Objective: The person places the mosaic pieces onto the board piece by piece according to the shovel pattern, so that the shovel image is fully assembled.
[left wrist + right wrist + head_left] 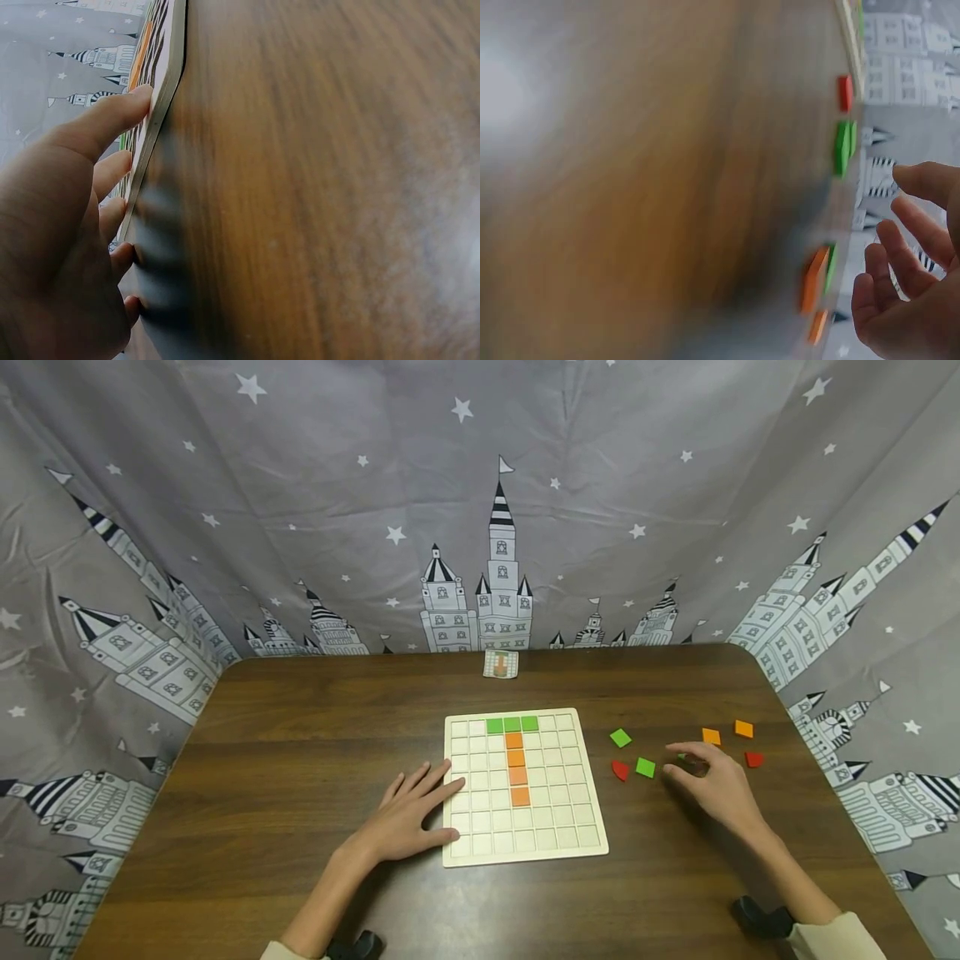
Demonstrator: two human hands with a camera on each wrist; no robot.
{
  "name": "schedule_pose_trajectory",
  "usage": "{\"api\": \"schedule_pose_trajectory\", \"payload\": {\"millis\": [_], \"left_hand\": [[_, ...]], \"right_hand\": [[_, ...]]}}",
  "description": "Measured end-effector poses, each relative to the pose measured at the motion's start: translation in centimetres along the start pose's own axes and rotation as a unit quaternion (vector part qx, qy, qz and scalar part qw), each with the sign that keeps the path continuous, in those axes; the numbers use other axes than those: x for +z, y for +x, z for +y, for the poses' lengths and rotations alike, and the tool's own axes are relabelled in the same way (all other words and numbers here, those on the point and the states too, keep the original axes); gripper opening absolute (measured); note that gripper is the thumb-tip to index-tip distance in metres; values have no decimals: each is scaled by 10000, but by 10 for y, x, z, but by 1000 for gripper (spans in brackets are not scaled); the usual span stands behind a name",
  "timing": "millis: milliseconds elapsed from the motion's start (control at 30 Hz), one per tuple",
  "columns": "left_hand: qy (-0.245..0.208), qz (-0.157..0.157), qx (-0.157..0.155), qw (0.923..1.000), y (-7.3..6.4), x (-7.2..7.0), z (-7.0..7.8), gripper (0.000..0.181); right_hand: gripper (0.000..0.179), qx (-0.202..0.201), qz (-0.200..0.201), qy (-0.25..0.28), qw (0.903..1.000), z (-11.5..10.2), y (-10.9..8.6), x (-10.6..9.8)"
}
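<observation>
A cream grid board [558, 768] lies on the table with a row of three green square tiles [512, 724] at its top and a column of several orange square tiles [517, 776] below. Spread fingers of my left hand [405, 814] rest at the board's left edge, the thumb touching its rim [169, 97]. My right hand [716, 785] hovers over the loose tiles, thumb and fingers apart with nothing between them. Partly under it shows a green tile [682, 758]. Nearest its thumb lies another green tile [645, 767], beside a red piece [619, 770] with a curved edge.
Further loose pieces lie right of the board: a green tile [620, 737], two orange tiles [743, 729] and a red piece [754, 760]. A small pattern card [501, 664] sits at the table's [315, 735] far edge, before a grey castle-print curtain [360, 502].
</observation>
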State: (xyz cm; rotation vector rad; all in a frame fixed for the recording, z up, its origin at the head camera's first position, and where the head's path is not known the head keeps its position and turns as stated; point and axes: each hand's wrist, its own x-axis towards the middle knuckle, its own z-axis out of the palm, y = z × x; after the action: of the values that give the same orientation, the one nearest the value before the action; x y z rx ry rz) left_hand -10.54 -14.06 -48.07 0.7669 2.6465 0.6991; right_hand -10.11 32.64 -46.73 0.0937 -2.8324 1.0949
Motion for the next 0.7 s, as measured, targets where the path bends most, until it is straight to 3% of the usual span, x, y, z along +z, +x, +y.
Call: {"api": "schedule_pose_trajectory", "payload": {"millis": [367,700], "left_hand": [[37,-10,-49,10000,1,-2,1,71],[17,-20,-14,10000,0,-2,2,71]], "right_hand": [[53,664,-515,-389,9957,32,-20,-20],[38,693,-281,-590,9955,34,-25,-18]]}}
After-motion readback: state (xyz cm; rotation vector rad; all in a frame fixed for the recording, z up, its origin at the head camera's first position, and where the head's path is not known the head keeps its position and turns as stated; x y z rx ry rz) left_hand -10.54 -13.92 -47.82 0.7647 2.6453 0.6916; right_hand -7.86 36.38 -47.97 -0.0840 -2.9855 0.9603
